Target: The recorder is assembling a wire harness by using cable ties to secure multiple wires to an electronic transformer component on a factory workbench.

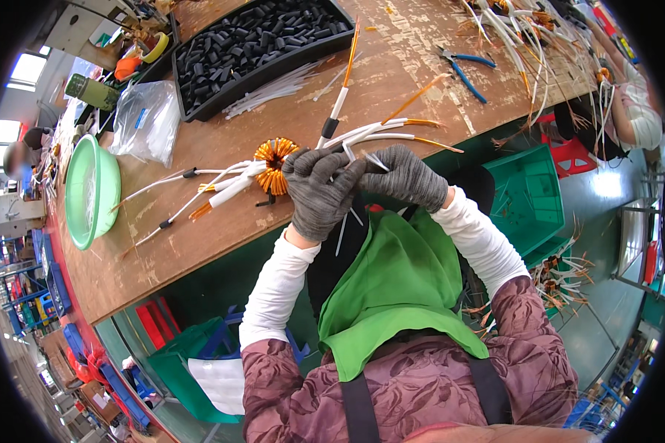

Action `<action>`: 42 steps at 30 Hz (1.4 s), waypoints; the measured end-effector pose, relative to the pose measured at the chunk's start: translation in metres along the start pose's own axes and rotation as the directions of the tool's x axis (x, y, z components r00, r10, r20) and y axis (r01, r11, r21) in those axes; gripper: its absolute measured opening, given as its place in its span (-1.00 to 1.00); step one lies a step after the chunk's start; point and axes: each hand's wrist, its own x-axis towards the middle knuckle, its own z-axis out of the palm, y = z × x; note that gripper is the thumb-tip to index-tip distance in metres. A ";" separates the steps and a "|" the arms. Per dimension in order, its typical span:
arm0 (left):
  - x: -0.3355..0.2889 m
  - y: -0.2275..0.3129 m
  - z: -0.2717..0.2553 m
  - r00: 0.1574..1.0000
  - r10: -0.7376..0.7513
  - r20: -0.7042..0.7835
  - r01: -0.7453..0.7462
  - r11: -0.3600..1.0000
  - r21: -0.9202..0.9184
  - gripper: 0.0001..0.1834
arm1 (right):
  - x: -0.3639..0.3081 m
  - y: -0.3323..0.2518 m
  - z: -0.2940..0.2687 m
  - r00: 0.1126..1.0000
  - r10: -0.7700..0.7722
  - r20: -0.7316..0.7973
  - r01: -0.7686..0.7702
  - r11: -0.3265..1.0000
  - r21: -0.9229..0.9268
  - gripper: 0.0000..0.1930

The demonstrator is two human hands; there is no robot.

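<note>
A toroidal coil [275, 164] wound with orange copper wire lies near the table's front edge. White-sleeved leads spread from it to both sides, some with short black tubes on them. Just right of the coil, my left hand [321, 188], in a grey glove, is closed with its fingers on a white sleeve. Close beside it my right hand [410, 177], gloved alike, pinches thin white tubes [377, 162]. The fingers partly hide where the tubes meet the leads. Another thin white tube [340, 235] hangs below my left hand, against my dark clothing.
A black tray [192, 105] of short black tubes stands at the back, with loose white tubes before it. Blue-handled pliers [467, 71] lie farther right. A light green basin [111, 193] and clear plastic bag [146, 122] are left. A green bin [550, 193] stands right, below the table.
</note>
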 end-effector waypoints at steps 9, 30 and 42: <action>0.014 -0.015 0.000 0.965 -0.221 0.140 0.234 0.969 -0.080 -0.62 | -0.028 -0.032 0.022 0.978 -0.029 0.207 0.038 0.999 -0.039 -0.85; -0.013 -0.051 -0.048 0.880 -0.409 0.240 0.375 0.910 0.175 -0.51 | -0.012 -0.008 -0.022 0.971 -0.172 -0.165 0.071 0.871 -0.487 -0.74; 0.027 0.014 -0.023 0.778 -0.455 0.433 0.596 0.320 -0.736 -0.72 | -0.006 -0.041 -0.007 0.885 0.222 0.409 -0.385 0.843 0.375 -0.75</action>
